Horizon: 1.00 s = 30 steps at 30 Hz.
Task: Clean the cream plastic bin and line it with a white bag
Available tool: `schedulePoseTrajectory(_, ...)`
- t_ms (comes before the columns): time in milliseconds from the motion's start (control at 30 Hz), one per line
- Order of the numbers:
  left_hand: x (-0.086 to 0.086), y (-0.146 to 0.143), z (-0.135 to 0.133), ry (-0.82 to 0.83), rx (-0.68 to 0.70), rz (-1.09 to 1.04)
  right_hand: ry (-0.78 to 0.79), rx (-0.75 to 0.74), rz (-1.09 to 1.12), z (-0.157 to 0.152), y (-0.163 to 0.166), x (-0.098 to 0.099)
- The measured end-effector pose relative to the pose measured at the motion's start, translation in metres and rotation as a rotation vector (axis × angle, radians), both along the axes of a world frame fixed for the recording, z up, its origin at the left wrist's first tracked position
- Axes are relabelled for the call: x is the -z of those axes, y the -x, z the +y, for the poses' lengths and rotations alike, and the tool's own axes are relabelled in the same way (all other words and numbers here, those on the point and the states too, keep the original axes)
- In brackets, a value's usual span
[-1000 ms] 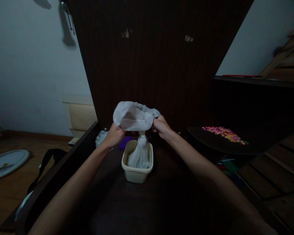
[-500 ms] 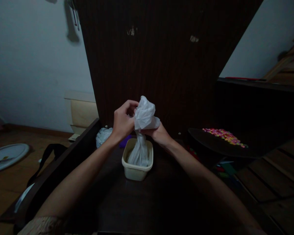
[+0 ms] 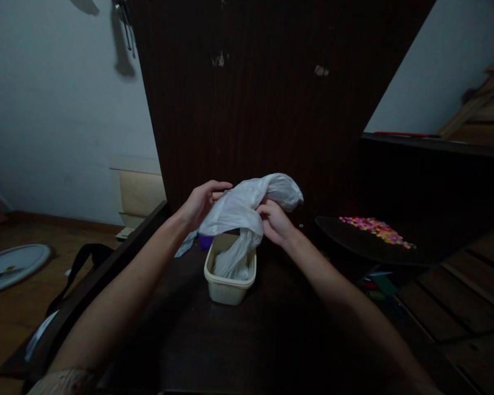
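Observation:
A white plastic bag [image 3: 239, 204] rises out of a cream plastic tub [image 3: 230, 292], its lower part bunched inside the tub and its upper part spread loosely above. My right hand [image 3: 275, 222] is closed on the bag's right side, with a loose flap hanging over beyond the fingers. At the bag's left edge is my left hand [image 3: 200, 204], its fingers stretched out beside the plastic; the bag partly hides them. What lies under the bag in the tub is hidden.
The tub stands on a dark wooden surface [image 3: 214, 345] before a tall dark panel [image 3: 251, 109]. Behind my left hand lie a purple item [image 3: 206, 242] and crumpled pale plastic [image 3: 186, 245]. Small colourful pieces [image 3: 376, 230] cover part of a shelf at right.
The bag's bunched top has opened out and swung to the right and lower. My right hand has come round to its right side; my left hand has shifted slightly left, its fingers straighter.

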<state>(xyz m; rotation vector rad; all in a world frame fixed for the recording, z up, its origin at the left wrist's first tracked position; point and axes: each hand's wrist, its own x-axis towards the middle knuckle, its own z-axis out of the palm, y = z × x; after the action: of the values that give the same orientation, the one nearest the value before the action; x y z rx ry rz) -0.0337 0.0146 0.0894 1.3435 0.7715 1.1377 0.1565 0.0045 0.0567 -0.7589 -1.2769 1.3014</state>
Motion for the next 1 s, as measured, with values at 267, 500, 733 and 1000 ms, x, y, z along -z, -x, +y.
schedulePoseTrajectory(267,-0.018,0.006,-0.015,0.067,-0.116,-0.183,-0.027,0.04,-0.101,0.004,-0.016,0.009)
schedulePoseTrajectory(500,-0.027,0.007,-0.014,-0.192,-0.356,-0.204,-0.182,0.185,-0.139,-0.008,-0.022,0.004)
schedulePoseTrajectory(733,-0.031,-0.013,-0.032,-0.366,-0.18,-0.194,-0.727,0.123,-0.568,-0.042,-0.002,-0.009)
schedulePoseTrajectory(1000,-0.02,0.005,-0.029,-0.651,0.04,0.156,-0.203,0.047,0.001,-0.025,0.005,-0.002)
